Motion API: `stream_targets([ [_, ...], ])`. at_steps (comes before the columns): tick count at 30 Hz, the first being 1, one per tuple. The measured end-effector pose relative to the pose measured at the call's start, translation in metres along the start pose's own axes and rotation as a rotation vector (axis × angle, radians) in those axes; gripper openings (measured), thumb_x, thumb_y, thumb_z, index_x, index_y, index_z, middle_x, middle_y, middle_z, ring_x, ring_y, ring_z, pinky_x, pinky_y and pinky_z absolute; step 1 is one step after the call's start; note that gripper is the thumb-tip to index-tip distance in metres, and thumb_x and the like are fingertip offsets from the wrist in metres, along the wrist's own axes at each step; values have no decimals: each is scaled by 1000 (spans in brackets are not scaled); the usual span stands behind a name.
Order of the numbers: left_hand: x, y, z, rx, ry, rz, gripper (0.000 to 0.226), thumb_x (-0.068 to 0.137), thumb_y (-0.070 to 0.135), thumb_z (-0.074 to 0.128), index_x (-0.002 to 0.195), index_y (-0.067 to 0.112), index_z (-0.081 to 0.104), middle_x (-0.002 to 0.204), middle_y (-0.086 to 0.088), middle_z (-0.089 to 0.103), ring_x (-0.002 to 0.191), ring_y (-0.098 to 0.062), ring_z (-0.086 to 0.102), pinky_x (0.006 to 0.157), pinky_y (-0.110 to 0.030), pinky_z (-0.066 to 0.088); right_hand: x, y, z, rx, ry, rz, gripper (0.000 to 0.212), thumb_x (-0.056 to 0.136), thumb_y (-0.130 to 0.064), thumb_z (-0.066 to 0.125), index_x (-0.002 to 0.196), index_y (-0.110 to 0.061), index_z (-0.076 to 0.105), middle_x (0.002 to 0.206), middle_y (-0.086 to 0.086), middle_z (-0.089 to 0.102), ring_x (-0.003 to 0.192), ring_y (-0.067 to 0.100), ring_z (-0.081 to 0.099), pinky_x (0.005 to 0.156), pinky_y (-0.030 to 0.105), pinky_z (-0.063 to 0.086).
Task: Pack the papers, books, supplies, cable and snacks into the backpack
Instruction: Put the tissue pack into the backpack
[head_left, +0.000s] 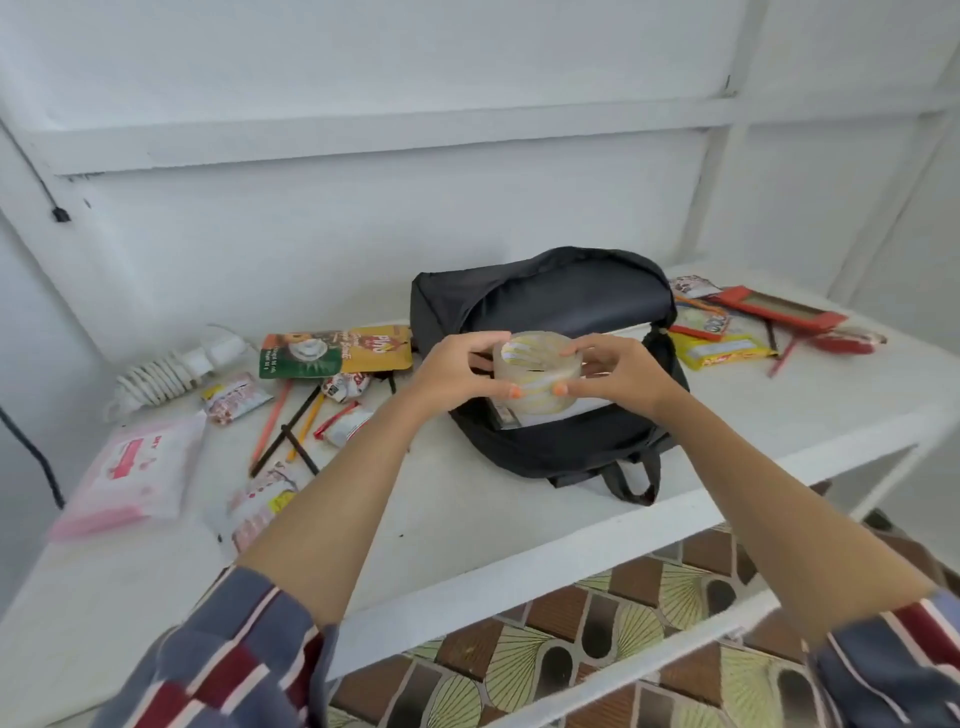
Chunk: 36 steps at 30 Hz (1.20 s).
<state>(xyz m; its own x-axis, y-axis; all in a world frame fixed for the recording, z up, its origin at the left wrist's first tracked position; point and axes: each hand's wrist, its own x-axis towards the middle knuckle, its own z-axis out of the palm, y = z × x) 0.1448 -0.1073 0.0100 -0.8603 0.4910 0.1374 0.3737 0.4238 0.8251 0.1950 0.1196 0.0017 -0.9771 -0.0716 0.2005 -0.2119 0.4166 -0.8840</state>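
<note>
Hands, left (457, 371) and right (615, 374), fingers curled round a clear plastic tape roll (535, 371) above the open black fabric backpack (545, 296); loose grip risks it rolling off the white counter (467, 514).

The left sleeve (223, 660) and right sleeve (893, 670) are plaid: blue-grey, dark red, thin white stripes.
</note>
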Motion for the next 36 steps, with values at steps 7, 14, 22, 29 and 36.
stream_targets([
  [7,27,-10,25,388,226,81,35,75,9,75,109,19,69,122,-6,47,116,-21,40,96,-23,30,6,33,-34,22,-69,15,40,66,-6,82,101,-5,64,103,19,66,94,21,65,89,33,52],
  [14,39,-14,29,559,140,-28,36,81,8,69,115,21,67,152,0,24,139,-23,14,114,-38,14,15,42,-34,18,-209,35,38,66,-8,82,99,-9,64,96,-7,65,87,0,63,77,13,49],
  [22,48,-4,16,406,117,-74,43,84,3,65,123,18,61,148,0,33,137,-18,28,111,-32,22,29,47,-20,62,-224,29,38,68,-9,82,101,-9,63,102,3,65,94,10,63,83,19,52],
  [29,58,16,-7,237,106,-117,43,82,5,66,121,21,62,144,5,38,131,-15,36,105,-26,26,44,49,6,70,-94,24,35,65,-16,84,91,-18,61,101,0,60,90,15,57,76,17,46],
  [36,61,17,-10,133,99,-115,41,81,9,69,119,22,63,142,9,39,128,-11,36,97,-23,26,53,37,41,-281,76,23,59,72,-35,78,122,-14,55,117,5,60,107,23,56,90,33,48],
])
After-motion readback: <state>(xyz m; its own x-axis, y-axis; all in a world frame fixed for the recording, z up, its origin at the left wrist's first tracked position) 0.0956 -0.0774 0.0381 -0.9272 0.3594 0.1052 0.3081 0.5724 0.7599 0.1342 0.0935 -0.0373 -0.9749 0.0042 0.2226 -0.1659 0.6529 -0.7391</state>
